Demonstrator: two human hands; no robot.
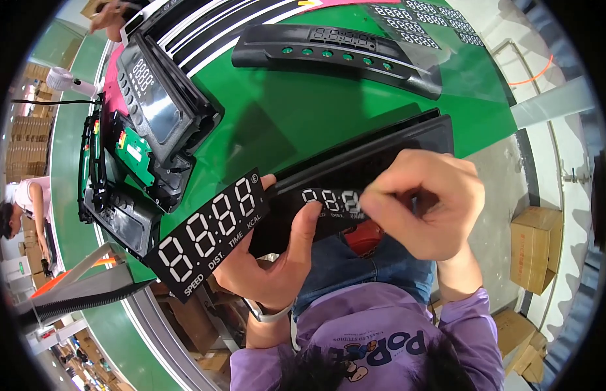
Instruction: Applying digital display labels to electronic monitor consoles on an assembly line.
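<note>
My left hand (pixel 270 277) holds a black display film (pixel 211 234) with white segment digits, tilted up toward me. Its thumb is raised, the tip beside a second black strip with white digits (pixel 329 201). At that strip's right end my right hand (pixel 427 202) is closed in a pinch; its fingers cover what lies between them. I cannot tell whether this strip is loose or lies on the panel behind it. That long black plastic housing (pixel 381 153) lies on the green table edge, partly hidden by my right hand.
Another black housing (pixel 335 55) with a row of button holes lies farther back. Stacked display housings (pixel 156 98) and a green circuit board (pixel 134 153) are at left. Digit films (pixel 420 23) lie far right. Cardboard boxes (pixel 536 247) stand on the floor. Other people are at left.
</note>
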